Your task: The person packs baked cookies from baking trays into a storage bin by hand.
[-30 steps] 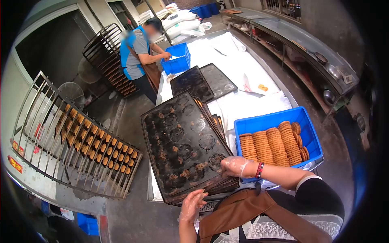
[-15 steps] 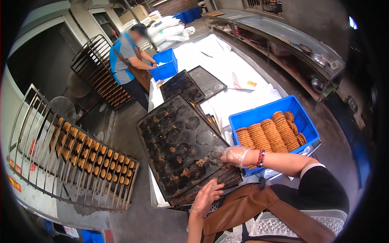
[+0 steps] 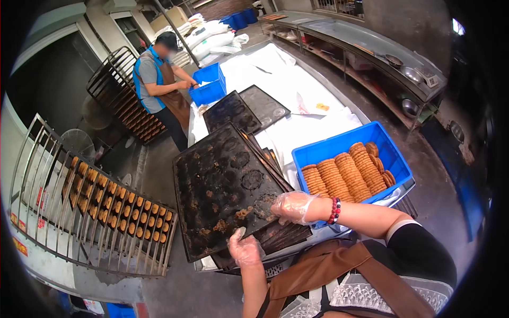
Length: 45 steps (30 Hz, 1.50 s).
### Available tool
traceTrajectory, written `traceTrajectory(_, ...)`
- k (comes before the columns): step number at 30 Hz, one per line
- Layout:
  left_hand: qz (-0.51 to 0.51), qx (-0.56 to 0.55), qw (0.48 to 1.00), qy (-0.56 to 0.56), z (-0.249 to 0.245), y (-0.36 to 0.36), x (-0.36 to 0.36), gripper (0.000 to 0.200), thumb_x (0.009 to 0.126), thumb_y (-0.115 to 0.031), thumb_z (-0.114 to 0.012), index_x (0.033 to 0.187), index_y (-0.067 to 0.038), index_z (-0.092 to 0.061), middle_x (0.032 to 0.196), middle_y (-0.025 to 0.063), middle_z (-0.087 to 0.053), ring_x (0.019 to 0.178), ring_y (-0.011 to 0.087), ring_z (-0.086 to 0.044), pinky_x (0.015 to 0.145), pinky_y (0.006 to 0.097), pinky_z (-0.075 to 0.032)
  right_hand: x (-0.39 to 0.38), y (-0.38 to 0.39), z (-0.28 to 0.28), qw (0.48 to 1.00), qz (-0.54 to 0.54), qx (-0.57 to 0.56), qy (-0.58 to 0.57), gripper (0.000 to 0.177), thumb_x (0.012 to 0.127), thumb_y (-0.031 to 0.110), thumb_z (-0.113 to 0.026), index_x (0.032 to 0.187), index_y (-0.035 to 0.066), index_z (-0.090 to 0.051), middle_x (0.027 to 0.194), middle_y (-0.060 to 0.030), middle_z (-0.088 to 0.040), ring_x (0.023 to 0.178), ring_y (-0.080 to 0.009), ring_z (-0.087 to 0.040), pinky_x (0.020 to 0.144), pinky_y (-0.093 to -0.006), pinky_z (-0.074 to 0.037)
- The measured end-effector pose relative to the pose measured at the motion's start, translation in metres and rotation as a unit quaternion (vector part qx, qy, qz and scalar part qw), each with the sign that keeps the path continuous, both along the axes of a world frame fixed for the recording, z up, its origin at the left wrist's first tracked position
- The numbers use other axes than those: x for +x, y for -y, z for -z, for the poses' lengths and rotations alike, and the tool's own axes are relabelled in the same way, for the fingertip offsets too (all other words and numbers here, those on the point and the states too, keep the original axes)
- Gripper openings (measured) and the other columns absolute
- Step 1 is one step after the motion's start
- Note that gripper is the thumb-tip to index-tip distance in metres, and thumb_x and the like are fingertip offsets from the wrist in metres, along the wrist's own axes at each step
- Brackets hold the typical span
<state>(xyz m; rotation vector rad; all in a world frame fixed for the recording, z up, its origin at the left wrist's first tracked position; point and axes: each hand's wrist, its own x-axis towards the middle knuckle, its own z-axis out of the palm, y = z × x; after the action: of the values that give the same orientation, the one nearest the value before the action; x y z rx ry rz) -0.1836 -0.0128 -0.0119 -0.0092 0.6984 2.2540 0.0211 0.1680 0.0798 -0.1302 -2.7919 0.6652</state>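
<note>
Left hand (image 3: 246, 250) has moved onto top tray (image 3: 212, 185), clamped at its near edge | right hand (image 3: 292, 206) grips it too | I see biscuits (image 3: 351, 175) alongside

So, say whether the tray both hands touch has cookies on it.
No, the tray shows just brown crust and faint ring marks.
</note>
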Motion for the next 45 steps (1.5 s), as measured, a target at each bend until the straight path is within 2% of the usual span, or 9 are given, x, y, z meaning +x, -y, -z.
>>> traceTrajectory(9, -0.001, -0.089, 0.996, -0.018, -0.054, 0.018, 0.057, 0.009, 0.081, 0.007, -0.066, 0.085, 0.002, -0.073, 0.093, 0.0141, -0.077, 0.089, 0.0276, -0.075, 0.091, 0.0403, -0.062, 0.063, 0.009, -0.019, 0.999, -0.011, 0.037, -0.012, 0.023, 0.089, 0.019, -0.078, 0.097, 0.006, -0.06, 0.092, -0.0156, -0.068, 0.088, -0.0403, -0.071, 0.07, -0.053, -0.056)
traceTrajectory(19, 0.236, -0.097, 0.955, -0.15, -0.114, -0.102, 0.227, 0.025, 0.092, 0.001, -0.079, 0.117, 0.002, -0.077, 0.109, 0.01, -0.079, 0.101, 0.0228, -0.075, 0.096, 0.0369, -0.06, 0.202, -0.012, -0.074, 0.947, 0.21, 0.164, -0.181, 0.022, 0.069, 0.006, -0.071, 0.086, 0.01, -0.058, 0.084, -0.0123, -0.056, 0.08, -0.0355, -0.062, 0.065, -0.0506, -0.05)
traceTrajectory(22, 0.364, -0.058, 0.836, -0.406, -0.141, -0.15, 0.268, 0.035, 0.095, -0.003, -0.08, 0.129, 0.001, -0.073, 0.115, 0.0102, -0.078, 0.11, 0.0216, -0.073, 0.103, 0.0387, -0.059, 0.29, -0.035, -0.075, 0.904, 0.309, 0.231, -0.182, 0.017, 0.069, 0.013, -0.07, 0.08, 0.01, -0.058, 0.077, -0.0112, -0.053, 0.071, -0.0334, -0.06, 0.057, -0.0475, -0.047)
traceTrajectory(24, 0.383, -0.2, 0.588, -0.684, -0.173, -0.179, 0.291, 0.051, 0.098, -0.009, -0.082, 0.146, 0.0, -0.066, 0.129, 0.0145, -0.076, 0.119, 0.0225, -0.072, 0.109, 0.0405, -0.057, 0.367, -0.053, -0.08, 0.846, 0.384, 0.286, -0.234, 0.018, 0.065, 0.008, -0.07, 0.076, 0.009, -0.056, 0.075, -0.0125, -0.051, 0.068, -0.0339, -0.059, 0.055, -0.0476, -0.045)
traceTrajectory(25, 0.361, -0.129, 0.616, -0.688, -0.179, -0.193, 0.309, 0.056, 0.099, -0.01, -0.081, 0.151, -0.001, -0.062, 0.135, 0.0159, -0.075, 0.12, 0.0225, -0.071, 0.11, 0.0401, -0.056, 0.413, -0.065, -0.076, 0.823, 0.403, 0.299, -0.264, 0.021, 0.064, 0.001, -0.068, 0.081, 0.006, -0.057, 0.078, -0.0144, -0.054, 0.072, -0.0372, -0.06, 0.059, -0.0488, -0.047)
traceTrajectory(30, 0.359, -0.082, 0.71, -0.6, -0.088, -0.228, 0.343, 0.047, 0.107, 0.0, -0.069, 0.153, 0.003, -0.061, 0.136, 0.0169, -0.075, 0.126, 0.022, -0.071, 0.11, 0.0359, -0.055, 0.579, -0.046, -0.065, 0.681, 0.688, 0.2, -0.148, 0.025, 0.08, 0.01, -0.076, 0.102, 0.001, -0.07, 0.105, -0.0203, -0.074, 0.104, -0.0447, -0.071, 0.09, -0.0526, -0.058)
traceTrajectory(36, 0.38, -0.167, 0.596, -0.687, 0.072, -0.201, 0.337, 0.022, 0.104, -0.01, -0.077, 0.117, 0.007, -0.078, 0.099, 0.0155, -0.081, 0.087, 0.0238, -0.076, 0.083, 0.0391, -0.061, 0.681, 0.009, 0.058, 0.555, 0.825, 0.076, 0.069, 0.021, 0.082, 0.002, -0.066, 0.099, 0.011, -0.073, 0.102, -0.0167, -0.076, 0.103, -0.0426, -0.073, 0.088, -0.0531, -0.06)
traceTrajectory(43, 0.315, -0.22, 0.539, -0.749, 0.07, -0.195, 0.354, 0.023, 0.106, -0.019, -0.073, 0.1, 0.003, -0.079, 0.085, 0.0125, -0.076, 0.075, 0.0278, -0.07, 0.07, 0.0436, -0.054, 0.756, 0.037, 0.148, 0.494, 0.838, -0.049, 0.227, 0.023, 0.085, 0.001, -0.065, 0.101, 0.013, -0.076, 0.105, -0.0179, -0.078, 0.103, -0.0433, -0.075, 0.086, -0.0549, -0.061)
traceTrajectory(45, 0.365, -0.271, 0.509, -0.731, 0.078, -0.193, 0.342, 0.017, 0.108, -0.018, -0.069, 0.102, -0.005, -0.079, 0.085, 0.0115, -0.073, 0.078, 0.032, -0.069, 0.071, 0.0449, -0.054, 0.786, 0.066, 0.215, 0.521, 0.842, 0.007, 0.14, 0.017, 0.098, 0.02, -0.063, 0.098, 0.011, -0.078, 0.098, -0.0176, -0.078, 0.09, -0.0398, -0.073, 0.078, -0.0526, -0.058)
